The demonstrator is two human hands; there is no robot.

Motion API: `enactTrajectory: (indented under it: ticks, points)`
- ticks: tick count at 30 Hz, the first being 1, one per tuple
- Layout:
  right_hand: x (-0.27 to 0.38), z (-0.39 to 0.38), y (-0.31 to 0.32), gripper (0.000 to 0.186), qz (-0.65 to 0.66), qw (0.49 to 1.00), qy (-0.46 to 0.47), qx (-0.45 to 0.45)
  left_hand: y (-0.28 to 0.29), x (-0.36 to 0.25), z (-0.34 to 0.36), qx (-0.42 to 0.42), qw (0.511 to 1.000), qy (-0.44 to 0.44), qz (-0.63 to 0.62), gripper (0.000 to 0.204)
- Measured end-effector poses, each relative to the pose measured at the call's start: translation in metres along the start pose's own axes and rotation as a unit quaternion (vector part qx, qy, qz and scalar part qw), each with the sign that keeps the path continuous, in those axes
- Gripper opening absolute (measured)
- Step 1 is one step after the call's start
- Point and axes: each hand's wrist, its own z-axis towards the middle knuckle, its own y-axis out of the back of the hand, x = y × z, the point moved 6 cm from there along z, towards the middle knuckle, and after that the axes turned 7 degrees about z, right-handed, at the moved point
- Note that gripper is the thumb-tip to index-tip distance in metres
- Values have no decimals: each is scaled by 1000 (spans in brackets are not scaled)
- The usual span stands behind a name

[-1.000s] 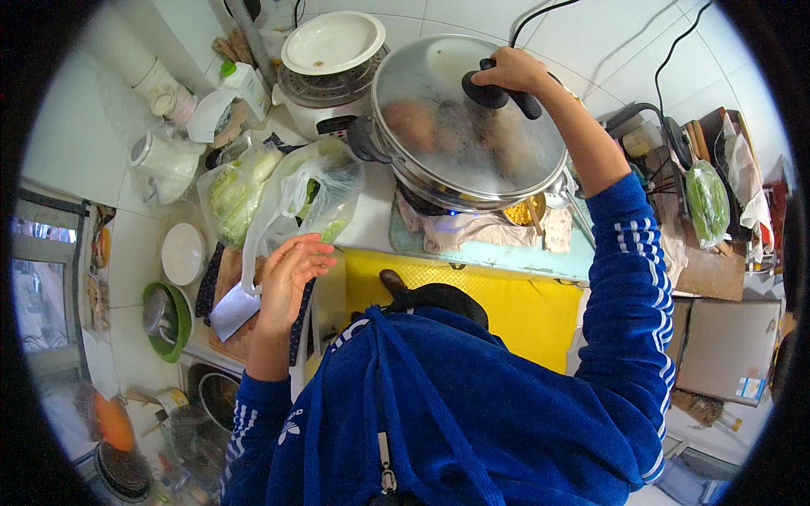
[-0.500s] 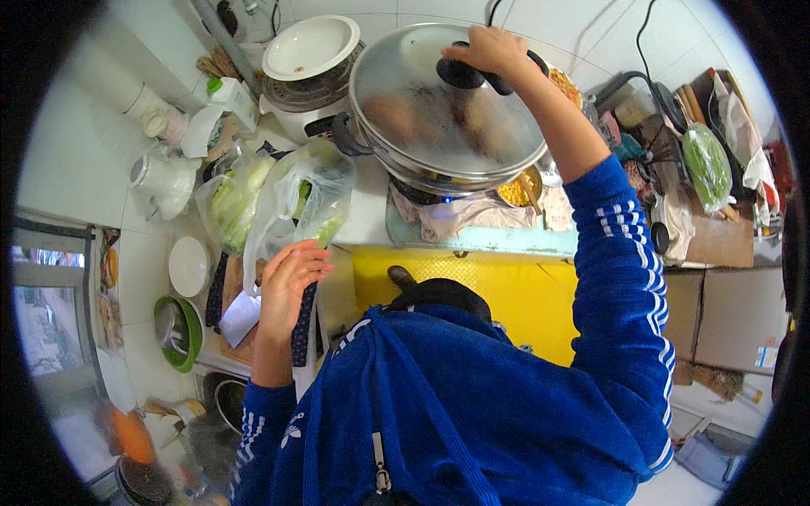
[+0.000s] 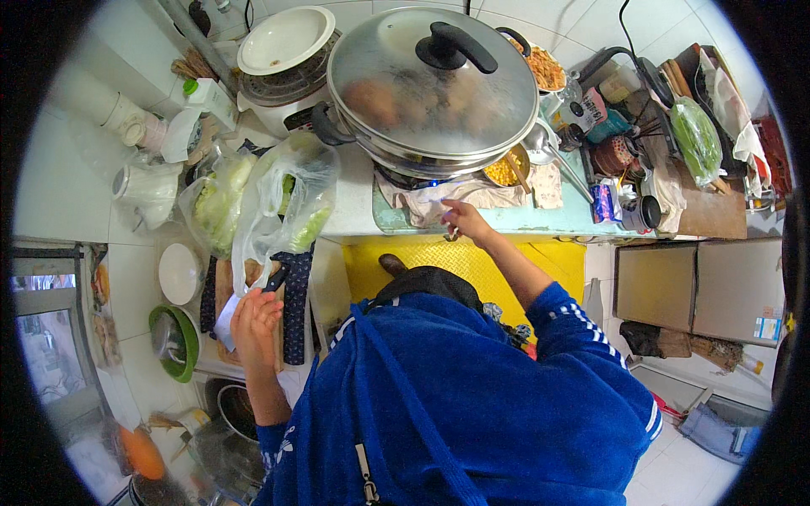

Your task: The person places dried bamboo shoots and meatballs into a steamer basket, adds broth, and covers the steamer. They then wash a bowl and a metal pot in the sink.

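Note:
My right hand [image 3: 466, 223] is in front of the counter's edge, below the big steamer pot [image 3: 413, 156]. Its index finger points toward the cloth [image 3: 422, 205] and a small blue light under the pot; the other fingers are partly curled, and I see nothing held. The glass lid [image 3: 396, 88] with a black handle [image 3: 451, 46] sits on the pot, fogged, with brownish food beneath. My left hand [image 3: 256, 325] is loosely open beside a black-handled knife [image 3: 276, 278] on a cutting board. Next to it, plastic bags [image 3: 291, 190] hold green vegetables [image 3: 221, 202].
A bowl of yellow food [image 3: 506, 171] and a ladle [image 3: 544, 139] are right of the pot. Bottles, jars and bagged green vegetables [image 3: 699, 152] crowd the right counter. At the left are a white bowl [image 3: 180, 274] and a green basin [image 3: 171, 344].
My right hand has let go of the lid handle and come down to the counter's front edge. My left hand has moved slightly down and left, and the view has shifted.

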Motion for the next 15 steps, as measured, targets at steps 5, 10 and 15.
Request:
enactTrajectory:
  ticks: [5, 10, 15]
  points:
    - [-33, 53, 12, 66, 216, 975, -31, -49, -14, -7, 1, 47, 999, -14, -6, 29]
    - [-31, 57, 9, 59, 296, 954, -12, -50, -12, 3, -10, 28, 1000, 9, -7, 28]
    - [-31, 49, 1, 50, 340, 939, -13, -56, 5, 9, -17, 13, 1000, -2, -9, 28]
